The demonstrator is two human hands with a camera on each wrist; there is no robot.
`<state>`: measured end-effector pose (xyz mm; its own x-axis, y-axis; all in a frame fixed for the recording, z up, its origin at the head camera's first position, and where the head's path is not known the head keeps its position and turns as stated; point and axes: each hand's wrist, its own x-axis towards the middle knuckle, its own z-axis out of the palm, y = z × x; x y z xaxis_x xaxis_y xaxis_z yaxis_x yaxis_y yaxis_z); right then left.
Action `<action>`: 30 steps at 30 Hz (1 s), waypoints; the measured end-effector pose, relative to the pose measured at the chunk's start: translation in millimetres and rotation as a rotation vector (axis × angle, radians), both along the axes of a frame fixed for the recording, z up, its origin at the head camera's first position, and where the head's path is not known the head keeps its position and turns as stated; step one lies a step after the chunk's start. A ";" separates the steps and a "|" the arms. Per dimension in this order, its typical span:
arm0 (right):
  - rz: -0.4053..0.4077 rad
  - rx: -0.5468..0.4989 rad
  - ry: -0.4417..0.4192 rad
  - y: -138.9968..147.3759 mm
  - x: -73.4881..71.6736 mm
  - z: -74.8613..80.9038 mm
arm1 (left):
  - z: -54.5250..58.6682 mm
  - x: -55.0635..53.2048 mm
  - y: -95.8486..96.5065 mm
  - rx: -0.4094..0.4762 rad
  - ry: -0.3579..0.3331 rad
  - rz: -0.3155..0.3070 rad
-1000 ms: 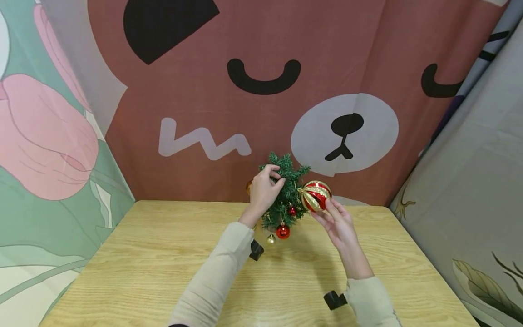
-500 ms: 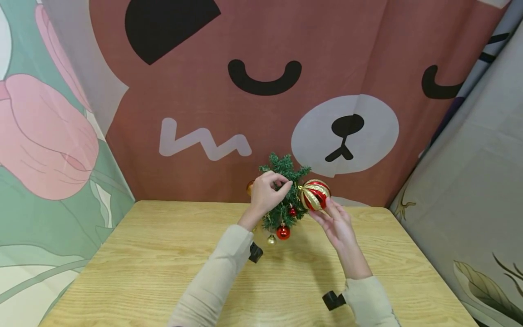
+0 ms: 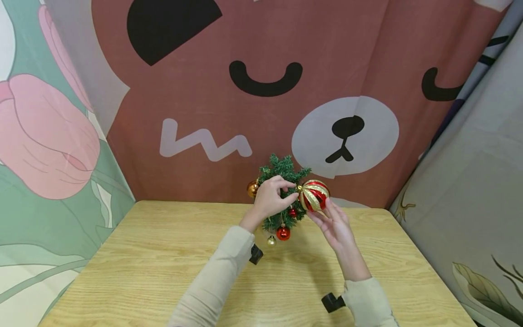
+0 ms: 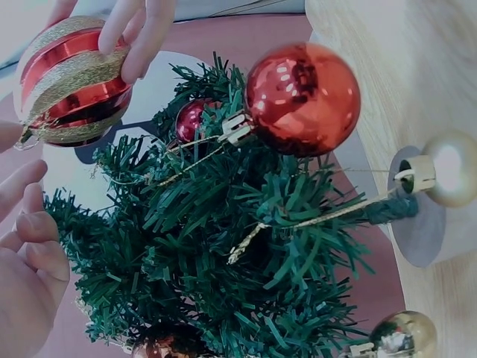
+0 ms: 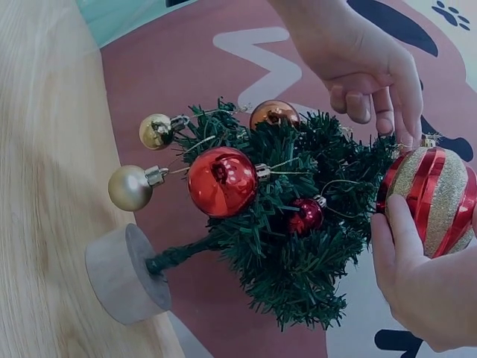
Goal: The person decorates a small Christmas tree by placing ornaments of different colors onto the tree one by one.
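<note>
My right hand (image 3: 337, 225) holds a large red Christmas ball (image 3: 316, 195) with glittery gold stripes, its fingers around the lower right side. The ball is beside the right side of a small green Christmas tree (image 3: 286, 167). My left hand (image 3: 270, 200) is in front of the tree, index finger and thumb a little apart, tips right at the ball's gold cap. Its other fingers are bent. In the right wrist view, a shiny red ball (image 5: 222, 183), a small dark red ball (image 5: 304, 216) and a copper ball (image 5: 274, 113) hang on the branches.
The tree has a round grey base (image 5: 112, 274) on the wooden table (image 3: 171, 263). A gold ball (image 5: 155, 132) and a pale gold ball (image 5: 128, 188) hang low on it. A brown bear-print curtain (image 3: 204, 181) stands behind the table.
My left hand has moved right and slightly down, from the tree's upper branches to the striped ball's cap. The copper ball shows more fully behind it. My right hand keeps nearly still.
</note>
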<state>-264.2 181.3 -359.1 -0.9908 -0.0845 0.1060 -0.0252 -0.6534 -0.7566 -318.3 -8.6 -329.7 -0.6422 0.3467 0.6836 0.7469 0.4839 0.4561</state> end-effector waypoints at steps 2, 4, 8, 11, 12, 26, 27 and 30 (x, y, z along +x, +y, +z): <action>0.006 -0.006 0.006 -0.6 -0.3 0.0 | 0.3 0.4 0.0 -0.019 -0.005 0.007; 0.012 -0.006 0.012 -1.1 -0.5 0.0 | 0.7 1.2 -0.1 -0.032 -0.011 0.013; 0.024 0.001 0.017 -1.6 -0.6 -0.6 | 0.7 1.8 -0.1 -0.044 -0.017 0.022; 0.033 0.004 0.018 -1.4 -0.8 -1.5 | 0.2 1.8 0.0 -0.039 -0.014 0.022; 0.037 0.002 0.017 -1.3 -0.9 -2.0 | -0.3 1.4 0.0 -0.037 -0.013 0.023; 0.084 -0.041 -0.059 -0.3 -0.4 -10.6 | 0.8 -2.4 -5.5 0.051 -0.026 -0.002; 0.083 -0.041 -0.070 -0.5 -0.3 -11.4 | 1.4 -2.4 -5.7 0.056 -0.025 -0.008; 0.091 -0.055 -0.088 -1.0 0.5 -15.4 | 3.3 -2.1 -6.2 0.073 -0.011 -0.026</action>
